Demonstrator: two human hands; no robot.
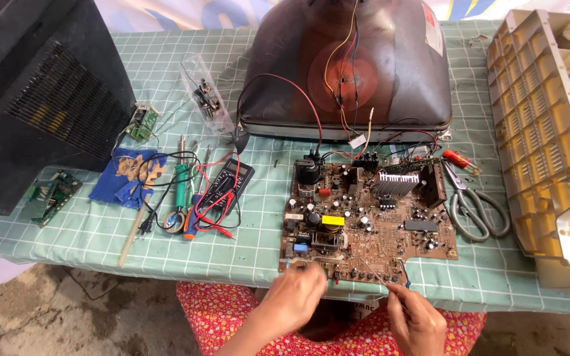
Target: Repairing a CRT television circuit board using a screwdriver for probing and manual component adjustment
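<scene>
The table [100, 244] is being covered by a green checked cloth, bare dirt floor below. A brown populated circuit board [367, 221] is being worked at its near edge: the left hand [295, 293], fingers curled, is touching that edge, though a grip can't be told. A thin metal probe [374, 273] is being pinched by the right hand [418, 323]. Grey scissors [473, 207] are lying just beside the board, a black multimeter [225, 184] left, a dark picture tube [348, 66] behind.
</scene>
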